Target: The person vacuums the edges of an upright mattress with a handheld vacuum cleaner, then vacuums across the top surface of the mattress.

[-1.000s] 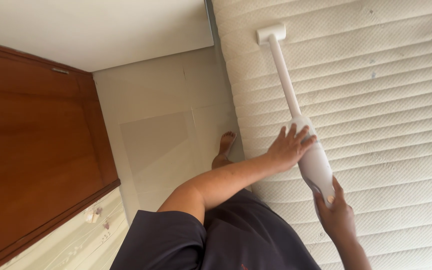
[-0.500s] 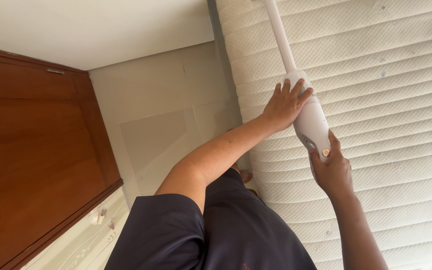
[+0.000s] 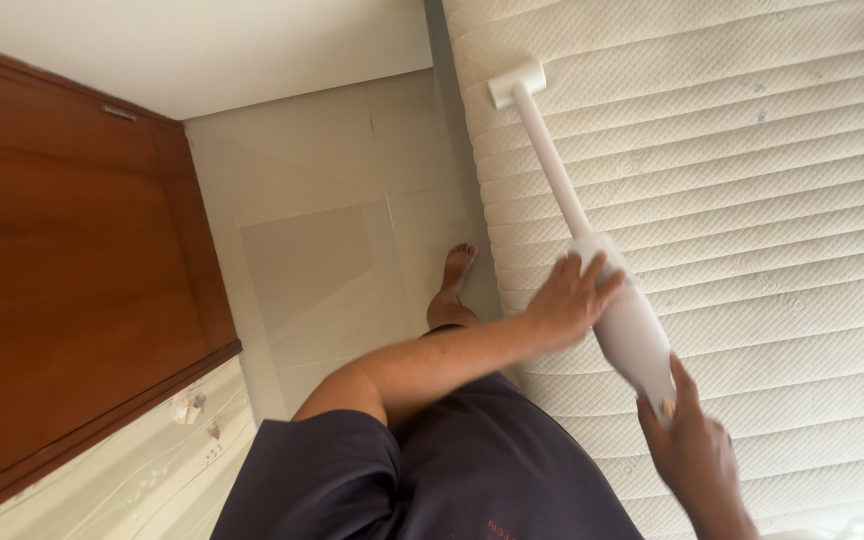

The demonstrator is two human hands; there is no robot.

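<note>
Quilted mattress (image 3: 752, 200) under white vacuum (image 3: 592, 240), left hand (image 3: 572, 300) and right hand (image 3: 692, 450) both clamped around it.

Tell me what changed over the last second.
The handheld vacuum was pushed forward along the mattress, then drawn back; its nozzle is in view again. Both hands kept their grip: left hand on the body, right hand on the handle.
</note>
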